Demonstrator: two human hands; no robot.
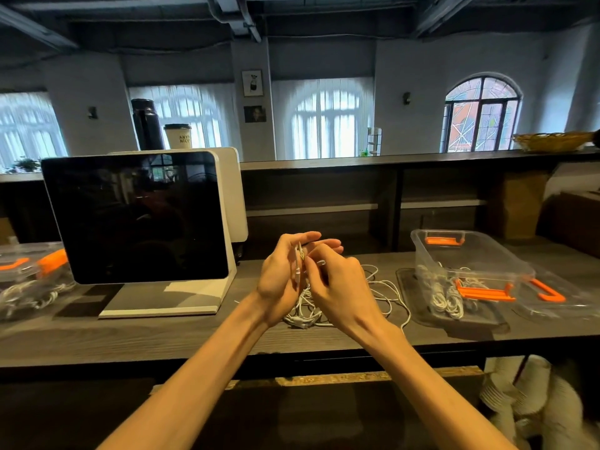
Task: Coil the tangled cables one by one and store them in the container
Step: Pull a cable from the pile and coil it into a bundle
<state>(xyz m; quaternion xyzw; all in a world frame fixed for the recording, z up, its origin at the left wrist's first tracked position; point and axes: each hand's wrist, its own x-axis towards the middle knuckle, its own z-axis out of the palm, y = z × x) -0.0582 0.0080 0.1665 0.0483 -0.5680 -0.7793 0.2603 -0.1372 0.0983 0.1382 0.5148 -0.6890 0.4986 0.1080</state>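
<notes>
White tangled cables (328, 306) lie on the dark wooden worktop (162, 339), left of the clear container (467, 254) holding coiled cables. The left hand (282, 274) and right hand (337, 280) each pinch a cable strand raised above the heap.

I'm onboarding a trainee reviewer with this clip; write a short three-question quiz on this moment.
1. True or false: the clear container already has coiled cables inside.
2. Which hand is nearer the monitor: A) left hand B) right hand?
3. What colour are the tangled cables on the counter?

Key: 1 true; 2 A; 3 white.
</notes>
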